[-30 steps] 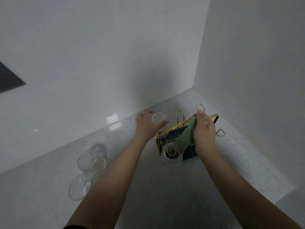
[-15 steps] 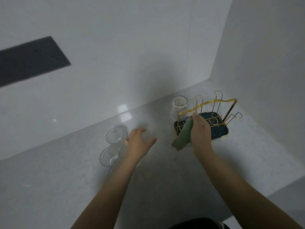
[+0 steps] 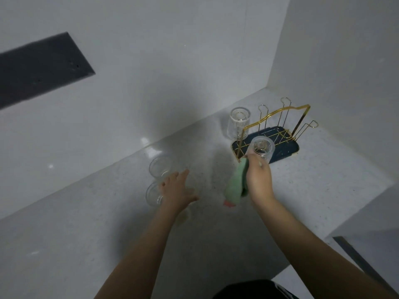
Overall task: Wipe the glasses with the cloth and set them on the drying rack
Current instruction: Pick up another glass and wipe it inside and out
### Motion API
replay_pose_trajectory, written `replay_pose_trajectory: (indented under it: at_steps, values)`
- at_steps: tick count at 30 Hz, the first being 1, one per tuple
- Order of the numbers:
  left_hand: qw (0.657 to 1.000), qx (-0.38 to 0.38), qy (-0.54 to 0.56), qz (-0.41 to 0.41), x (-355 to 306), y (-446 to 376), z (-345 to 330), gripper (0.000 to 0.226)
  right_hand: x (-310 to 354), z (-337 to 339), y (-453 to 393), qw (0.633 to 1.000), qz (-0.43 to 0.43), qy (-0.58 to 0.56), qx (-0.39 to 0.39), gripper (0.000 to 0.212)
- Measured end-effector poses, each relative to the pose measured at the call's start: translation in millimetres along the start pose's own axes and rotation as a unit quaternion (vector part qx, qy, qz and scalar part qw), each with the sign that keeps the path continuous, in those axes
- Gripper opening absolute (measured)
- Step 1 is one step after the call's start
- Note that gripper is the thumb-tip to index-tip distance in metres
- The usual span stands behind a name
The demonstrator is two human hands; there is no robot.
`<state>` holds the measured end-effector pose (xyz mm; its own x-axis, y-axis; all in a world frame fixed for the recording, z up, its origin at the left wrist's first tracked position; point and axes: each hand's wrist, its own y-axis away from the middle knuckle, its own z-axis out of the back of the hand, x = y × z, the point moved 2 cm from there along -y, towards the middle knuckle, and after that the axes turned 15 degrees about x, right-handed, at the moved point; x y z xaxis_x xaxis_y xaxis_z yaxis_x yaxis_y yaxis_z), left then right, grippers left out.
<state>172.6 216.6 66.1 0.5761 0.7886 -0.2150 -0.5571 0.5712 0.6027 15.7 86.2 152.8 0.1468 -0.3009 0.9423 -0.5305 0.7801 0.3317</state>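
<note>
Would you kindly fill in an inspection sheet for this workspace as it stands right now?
Surface: pale speckled countertop in a corner; no spills seen.
Job's things: gold wire drying rack on a dark tray; two ribbed glasses upside down on its pegs, far one, near one. At least two more glasses stand on the counter to the left. Green cloth.
Clutter: nothing seen.
Hands: left hand open, reaching over the counter glasses; right hand shut on the cloth.
Cables: nothing seen.
Surroundings: white walls; dark panel on the left wall.
</note>
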Motion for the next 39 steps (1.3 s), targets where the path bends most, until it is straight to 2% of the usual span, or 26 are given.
replay_pose_trajectory:
  at_steps: [5,9,11,14,17,21,24,26,29,30,32,36,39]
  values:
    - [1.0,-0.017,0.0,-0.015,-3,2,4,0.084,-3,4,3,1.0,0.004,-0.017,-0.018,0.041]
    - [0.992,-0.043,0.091,-0.078,-13,13,13,0.085,-4,11,5,0.998,-0.015,-0.057,-0.026,0.035]
    - [0.974,-0.051,0.173,-0.136,-22,23,23,0.087,-1,13,6,0.996,-0.027,-0.076,-0.027,0.034]
    - [0.929,-0.027,0.293,-0.223,-38,49,38,0.085,10,25,12,0.986,-0.033,-0.152,-0.066,0.03]
    - [0.886,0.018,0.38,-0.264,-48,67,47,0.089,28,37,21,0.978,0.018,-0.186,-0.089,0.029]
    - [0.799,0.067,0.523,-0.289,-69,81,44,0.104,28,19,41,0.987,0.068,-0.137,0.052,0.032]
    - [0.7,0.077,0.657,-0.27,-87,87,33,0.106,28,11,61,0.979,0.148,-0.013,0.142,0.033]
    - [0.652,0.094,0.7,-0.275,-94,90,28,0.093,31,11,68,0.962,0.184,0.041,0.197,0.036]
    - [0.614,0.109,0.713,-0.32,-109,100,28,0.047,29,17,71,0.938,0.198,0.159,0.236,0.044]
    - [0.603,0.114,0.725,-0.314,-114,105,27,0.042,29,19,71,0.937,0.192,0.17,0.236,0.046]
    - [0.598,0.115,0.726,-0.319,-122,111,24,0.037,28,20,69,0.941,0.189,0.171,0.222,0.045]
    - [0.678,0.072,0.659,-0.318,-128,119,22,0.036,22,24,72,0.94,0.209,0.171,0.207,0.045]
    - [0.709,0.048,0.621,-0.33,-127,119,31,0.048,10,21,89,0.913,0.258,0.23,0.215,0.046]
